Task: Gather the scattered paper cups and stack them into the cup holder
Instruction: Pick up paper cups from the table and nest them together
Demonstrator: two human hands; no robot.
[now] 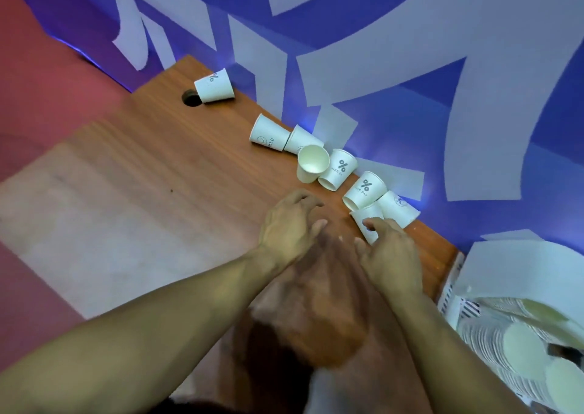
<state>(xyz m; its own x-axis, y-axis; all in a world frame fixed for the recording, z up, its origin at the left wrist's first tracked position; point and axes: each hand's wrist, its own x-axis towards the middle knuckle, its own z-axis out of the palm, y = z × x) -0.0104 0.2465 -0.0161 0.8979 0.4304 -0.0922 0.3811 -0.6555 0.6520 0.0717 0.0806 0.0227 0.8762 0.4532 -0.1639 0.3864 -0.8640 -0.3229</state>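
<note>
By the wall (410, 65) — right hand (390, 258) fingers (372, 224) touch a paper cup (361, 215).

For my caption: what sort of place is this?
Probably an office or event refreshment corner: a brown wooden desk with a round cable hole, a blue wall with large white lettering, scattered white printed paper cups.

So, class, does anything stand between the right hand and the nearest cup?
Nothing visible does. The right hand has its fingers on the nearest cup; two other cups crowd it on the wall side.
</note>
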